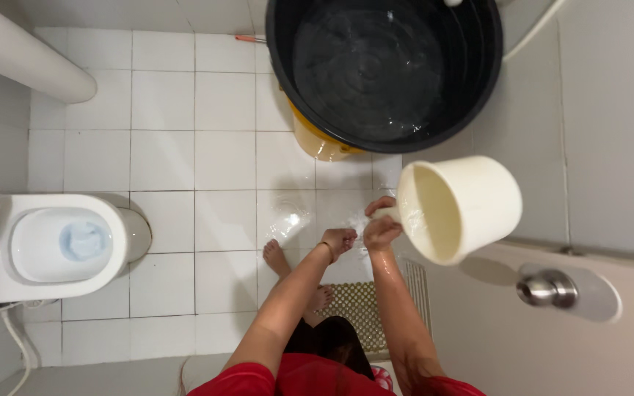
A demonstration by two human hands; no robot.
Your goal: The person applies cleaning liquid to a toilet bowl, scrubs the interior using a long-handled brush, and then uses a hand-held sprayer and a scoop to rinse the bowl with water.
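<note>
My right hand [381, 226] grips the handle of a cream plastic dipper [458, 207], tilted with its mouth turned toward me and to the left. My left hand [340, 240] is loosely curled just left of the right hand, under the dipper's lip, holding nothing; a thin bracelet sits on its wrist. Both forearms look wet. A big black bucket [280, 59] of water stands on the floor beyond the hands.
White floor tiles [163, 147] look wet near my bare feet [276, 257]. A white toilet [60, 246] is at left, a yellow container [315, 141] behind the bucket, a floor drain grate [361, 312], and a door with a metal knob [548, 288] at right.
</note>
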